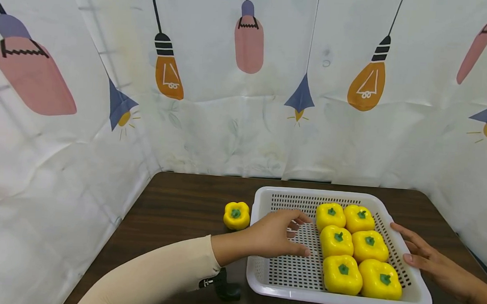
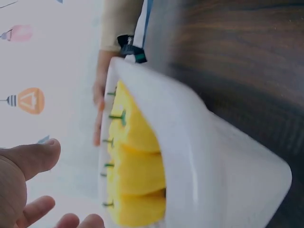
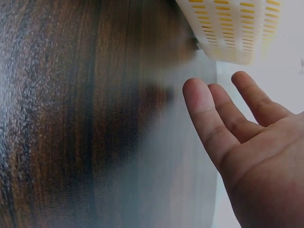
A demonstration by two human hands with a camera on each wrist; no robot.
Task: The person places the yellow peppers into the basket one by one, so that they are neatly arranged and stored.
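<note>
Several yellow bell peppers with green stems stand in paired rows in the right half of a white perforated basket. One more yellow bell pepper sits on the table, left of the basket. My left hand hovers over the basket's left half, fingers spread and slightly bent, holding nothing; the left wrist view shows its thumb and fingers apart from the peppers. At the basket's right rim is my right hand, fingers extended; in the right wrist view a gap separates its fingers from the basket.
The dark wood-grain table bears the basket near its right side. Behind and beside it hangs a white curtain printed with lamps. A black strap piece shows below the left sleeve.
</note>
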